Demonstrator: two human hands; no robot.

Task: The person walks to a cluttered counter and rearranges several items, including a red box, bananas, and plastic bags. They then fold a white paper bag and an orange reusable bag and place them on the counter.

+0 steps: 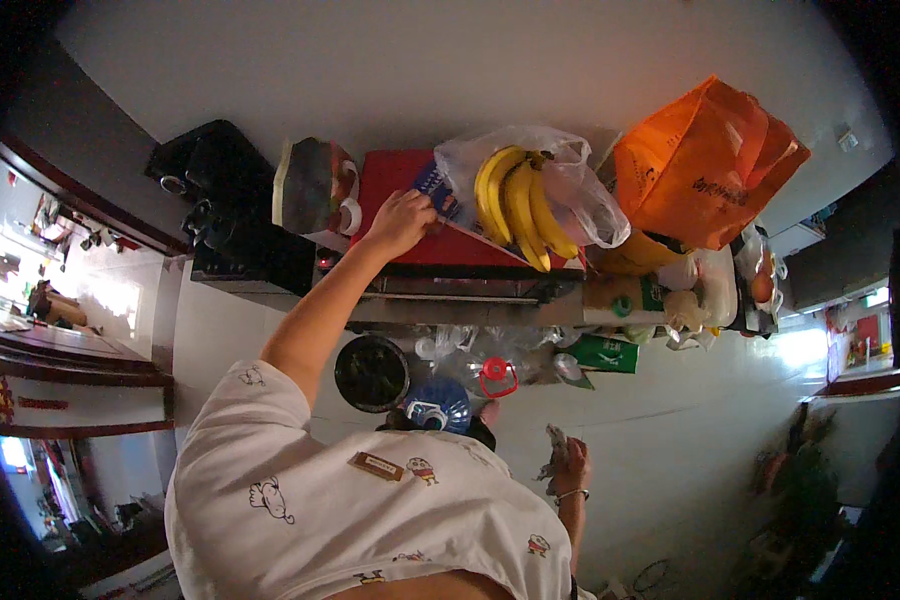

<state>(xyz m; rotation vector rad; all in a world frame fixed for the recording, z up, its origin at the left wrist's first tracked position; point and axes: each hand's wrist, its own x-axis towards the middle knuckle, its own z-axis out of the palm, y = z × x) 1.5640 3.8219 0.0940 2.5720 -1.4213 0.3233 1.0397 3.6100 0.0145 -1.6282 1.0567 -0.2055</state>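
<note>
My left hand (403,220) reaches over a red-topped appliance (381,174). Its fingers are curled at the edge of a flat blue printed piece (441,189), which lies partly under a clear plastic bag (598,214). On that bag rests a bunch of yellow bananas (521,199). Low at my right side, my right hand (572,466) grips a crumpled grey cloth (556,450), away from the furniture.
An orange bag (709,169) bearing writing stands right of the bananas. Left are a box (307,187) and a black appliance (251,236). A black bin (371,373), a blue water bottle (450,405), clear bottles and a green box (607,353) sit below.
</note>
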